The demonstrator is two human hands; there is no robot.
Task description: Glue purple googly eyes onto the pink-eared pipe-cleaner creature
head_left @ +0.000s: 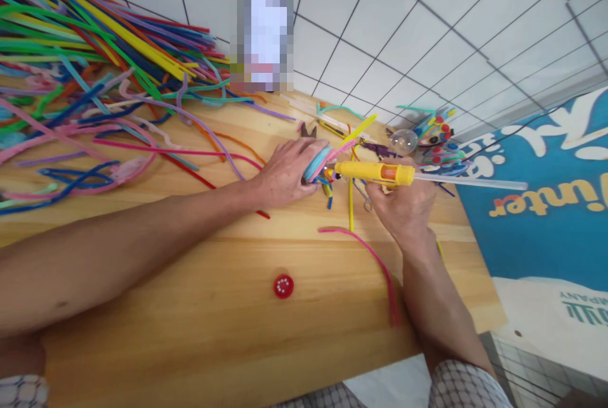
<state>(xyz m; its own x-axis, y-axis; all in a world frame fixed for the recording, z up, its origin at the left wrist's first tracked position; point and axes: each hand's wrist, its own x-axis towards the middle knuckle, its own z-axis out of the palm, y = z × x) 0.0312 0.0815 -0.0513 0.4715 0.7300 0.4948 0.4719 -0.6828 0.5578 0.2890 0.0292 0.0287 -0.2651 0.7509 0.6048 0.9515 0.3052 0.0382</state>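
My left hand (289,173) is closed around a small figure of coiled pipe cleaners (319,164), mostly light blue and pink, over the middle of the table. In my right hand (403,205) is a yellow hot glue gun (375,172), with a clear glue stick (470,181) jutting from its back. The gun's tip points left and meets or nearly meets the figure; contact is hard to make out. A yellow pipe cleaner (351,205) lies below the gun, and part of a pair of scissors (367,200) shows beside my right hand.
Many coloured pipe cleaners (109,34) pile up at the left. Pliers (308,130), a clear ball (403,142) and finished-looking colourful pieces (437,135) lie toward the back. A red cap with white beads (284,286) and a pink pipe cleaner (375,256) are nearer me. A tiled wall (380,28) stands behind.
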